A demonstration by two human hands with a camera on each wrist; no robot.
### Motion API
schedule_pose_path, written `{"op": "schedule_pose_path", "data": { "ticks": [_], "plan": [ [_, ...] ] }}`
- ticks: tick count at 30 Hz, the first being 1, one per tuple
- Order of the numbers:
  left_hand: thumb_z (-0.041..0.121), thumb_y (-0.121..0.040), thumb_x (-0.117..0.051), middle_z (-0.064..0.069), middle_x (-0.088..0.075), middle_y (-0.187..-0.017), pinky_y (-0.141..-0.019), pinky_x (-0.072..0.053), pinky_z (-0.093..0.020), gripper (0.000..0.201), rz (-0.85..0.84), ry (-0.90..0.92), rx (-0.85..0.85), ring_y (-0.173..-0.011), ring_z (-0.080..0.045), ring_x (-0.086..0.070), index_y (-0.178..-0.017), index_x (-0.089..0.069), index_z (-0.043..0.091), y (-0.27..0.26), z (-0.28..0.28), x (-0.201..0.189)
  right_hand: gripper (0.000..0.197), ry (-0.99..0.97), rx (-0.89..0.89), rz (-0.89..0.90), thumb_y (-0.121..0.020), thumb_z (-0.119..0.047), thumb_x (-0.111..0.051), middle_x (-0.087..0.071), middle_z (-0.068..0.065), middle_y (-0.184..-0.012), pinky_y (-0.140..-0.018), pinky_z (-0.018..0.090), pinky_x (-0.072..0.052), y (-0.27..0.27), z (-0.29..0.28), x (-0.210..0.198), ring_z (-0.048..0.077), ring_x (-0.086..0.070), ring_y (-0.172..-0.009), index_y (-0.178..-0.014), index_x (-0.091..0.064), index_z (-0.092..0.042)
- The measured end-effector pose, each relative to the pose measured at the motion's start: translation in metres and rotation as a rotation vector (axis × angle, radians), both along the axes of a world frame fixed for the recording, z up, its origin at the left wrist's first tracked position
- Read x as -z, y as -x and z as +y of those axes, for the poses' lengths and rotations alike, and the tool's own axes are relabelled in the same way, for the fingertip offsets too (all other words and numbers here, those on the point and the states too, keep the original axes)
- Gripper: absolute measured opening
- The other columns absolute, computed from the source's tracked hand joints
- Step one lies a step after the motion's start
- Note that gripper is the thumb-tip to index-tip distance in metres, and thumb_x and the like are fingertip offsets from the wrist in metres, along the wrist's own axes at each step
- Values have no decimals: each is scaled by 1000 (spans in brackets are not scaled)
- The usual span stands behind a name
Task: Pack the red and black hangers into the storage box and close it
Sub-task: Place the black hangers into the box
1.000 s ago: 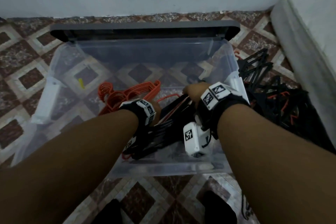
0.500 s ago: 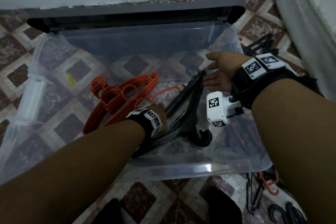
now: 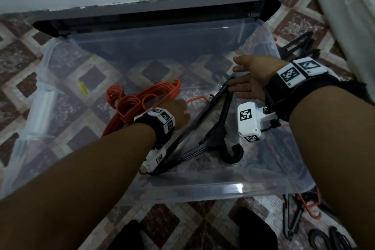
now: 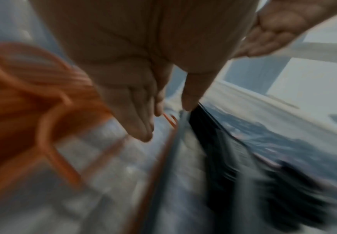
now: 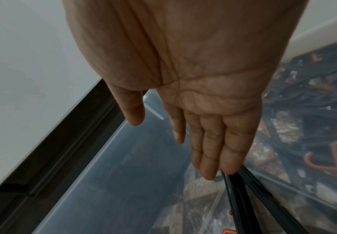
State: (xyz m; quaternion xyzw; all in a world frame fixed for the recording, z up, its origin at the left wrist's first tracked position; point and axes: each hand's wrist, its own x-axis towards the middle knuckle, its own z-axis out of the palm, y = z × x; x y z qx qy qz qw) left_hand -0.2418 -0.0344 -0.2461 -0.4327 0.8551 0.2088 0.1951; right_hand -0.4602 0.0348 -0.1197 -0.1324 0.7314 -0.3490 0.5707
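The clear storage box [image 3: 223,190] stands open on the floor. Inside, a stack of red hangers [image 3: 142,101] lies at the left and a bundle of black hangers [image 3: 213,130] leans at the right, hooks toward me. My left hand [image 3: 182,110] is down in the box between the two stacks, fingers straight, with the thumb tip on the black hangers [image 4: 213,126]. My right hand [image 3: 236,73] is flat and open above the bundle's far end. Its fingertips [image 5: 231,169] touch the black hangers [image 5: 241,197].
The dark grey lid [image 3: 154,14] lies behind the box against the wall. More black and red hangers sit on the floor right of the box [image 3: 300,46] and at the lower right [image 3: 304,217]. A mattress [image 3: 349,16] flanks the right. My feet [image 3: 257,231] are near the front.
Both hands lowered the black bundle into the box. My right hand let go, opened and drew up to the right. The left hand now only touches the bundle.
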Motion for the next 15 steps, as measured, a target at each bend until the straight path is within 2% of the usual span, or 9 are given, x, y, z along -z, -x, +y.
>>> {"op": "schedule_pose_path", "data": {
  "ticks": [3, 5, 6, 7, 9, 11, 13, 15],
  "plan": [
    [23, -83, -52, -20, -55, -125, -92, -49, -46, 47, 99, 435, -191, -111, -40, -54, -127, -52, 9, -13, -25, -24, 29, 3, -11, 27, -95, -47, -52, -65, 14, -120, -101, 45, -46, -1, 1, 0, 32, -66, -103, -103, -58, -19],
    [28, -77, -59, -21, -54, -120, -89, -48, -50, 50, 106, 541, -374, -109, -43, -52, -122, -51, 7, -30, -38, -38, 28, 7, -9, 49, -94, -47, -54, -67, 14, -116, -97, 44, -49, 0, 1, 1, 31, -68, -100, -100, -59, -20],
    [34, -80, -61, -21, -55, -120, -89, -48, -49, 51, 28, 501, -383, -109, -43, -52, -122, -52, 6, -38, -43, -40, 28, 9, -7, 56, -94, -47, -55, -68, 14, -114, -95, 43, -50, 0, 1, 1, 31, -68, -98, -98, -59, -20],
    [39, -85, -62, -19, -56, -119, -89, -50, -47, 51, -63, 438, -323, -109, -41, -55, -124, -53, 7, -46, -46, -39, 28, 9, -7, 59, -93, -47, -55, -69, 14, -113, -94, 42, -50, -1, 1, 1, 31, -68, -96, -97, -59, -20],
    [40, -90, -61, -15, -62, -119, -87, -53, -41, 44, -178, 269, -216, -106, -35, -61, -123, -60, 10, -55, -46, -31, 28, 8, -8, 68, -93, -48, -55, -69, 13, -111, -90, 40, -51, -2, 1, 1, 29, -69, -95, -96, -59, -20],
    [40, -92, -60, -13, -64, -119, -84, -49, -36, 42, -140, 181, -260, -107, -33, -62, -120, -60, 8, -62, -47, -27, 29, 6, -4, 83, -93, -48, -55, -70, 12, -110, -87, 39, -50, -4, 1, 0, 28, -69, -92, -98, -60, -20],
    [51, -92, -55, -12, -64, -113, -78, -42, -33, 49, -49, 202, -278, -103, -35, -61, -115, -57, 8, -68, -49, -31, 27, 7, -3, 93, -93, -47, -55, -70, 11, -109, -86, 38, -49, -5, 1, 2, 27, -69, -89, -96, -59, -20],
    [53, -93, -52, -14, -65, -113, -78, -41, -31, 49, -30, 200, -192, -102, -34, -62, -111, -59, 9, -74, -47, -42, 28, -2, -23, 92, -95, -47, -53, -69, 11, -111, -88, 39, -47, -9, 1, 3, 25, -67, -88, -101, -60, -20]
  ]
}}
